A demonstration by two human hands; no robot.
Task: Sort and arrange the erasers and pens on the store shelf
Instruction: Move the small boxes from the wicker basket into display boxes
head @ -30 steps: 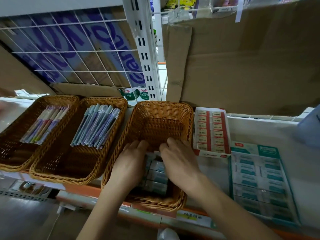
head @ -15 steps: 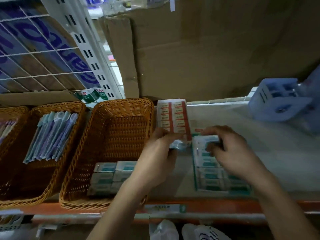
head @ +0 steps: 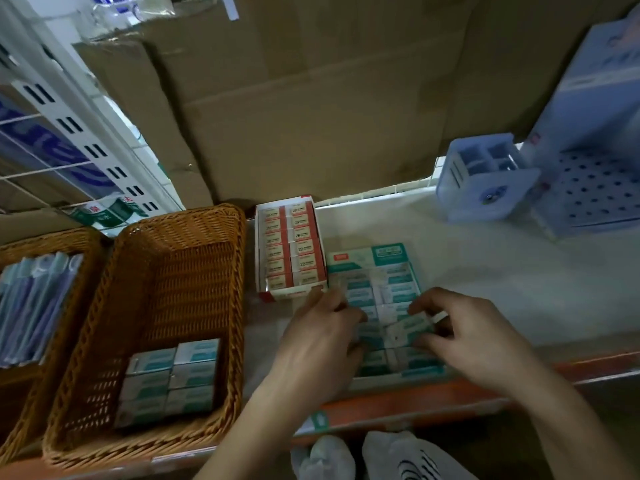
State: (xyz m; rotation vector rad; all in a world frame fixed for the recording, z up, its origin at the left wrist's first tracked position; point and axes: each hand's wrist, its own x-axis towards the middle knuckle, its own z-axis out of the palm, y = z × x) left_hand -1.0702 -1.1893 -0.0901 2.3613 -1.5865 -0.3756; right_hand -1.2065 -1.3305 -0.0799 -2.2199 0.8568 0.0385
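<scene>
While your right hand (head: 474,337) pinches one teal-and-white eraser (head: 410,329) between thumb and fingertips, tilted up out of its row, your left hand (head: 318,348) sits just beside it, fingers curled down into the left column of the same teal box (head: 388,252). Whether those fingers have hold of anything, I can't tell: the hand covers it. Hands close, a small gap between them, both over the near half of the box.

That box lies flat on the shelf (head: 502,278), lid flap folded back at the far end, two columns of teal erasers inside. Just beside its far left corner is the red box (head: 259,244), open too, with two neat columns of red-and-white erasers marked 2B.

Left again, the basket (head: 180,230): wicker, most of its floor bare, a block of teal packs (head: 173,379) stacked in two columns at the near end. Beyond it, cut by the frame edge, a second basket (head: 45,239) with pens (head: 34,306) lying side by side.

Behind the shelf stands cardboard (head: 329,98). Off to your right, a blue holder (head: 481,181) sits tilted, its compartments facing you. Below the shelf's orange lip (head: 415,403), white bags (head: 408,459).
</scene>
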